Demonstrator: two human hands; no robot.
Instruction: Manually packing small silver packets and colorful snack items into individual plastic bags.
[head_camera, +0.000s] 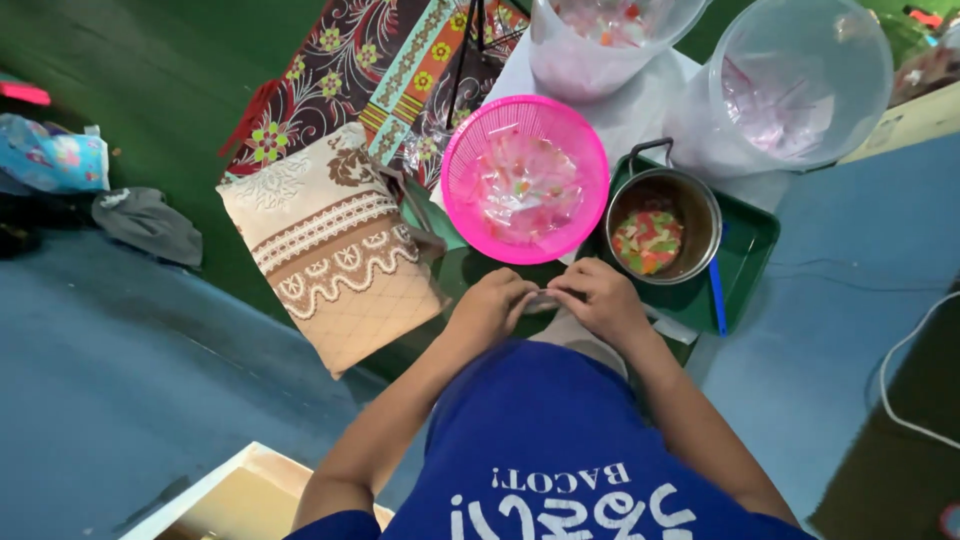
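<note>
Both hands pinch one small clear wrapper

Left hand (492, 305) and right hand (600, 298) close fingertips on the wrapper (545, 300), mostly hidden, lying nine-to-three; pink basket (470, 160) at twelve

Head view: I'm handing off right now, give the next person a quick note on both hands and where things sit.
Left hand and right hand meet in front of the body, pinching a small clear packet between the fingertips.
Pink basket just ahead holds filled clear packets.
Metal pot of small coloured pieces stands on the green tray, right of the basket.
Two clear bags lie beyond.
Done: some packets in the basket. Left: pieces remain in the pot.
</note>
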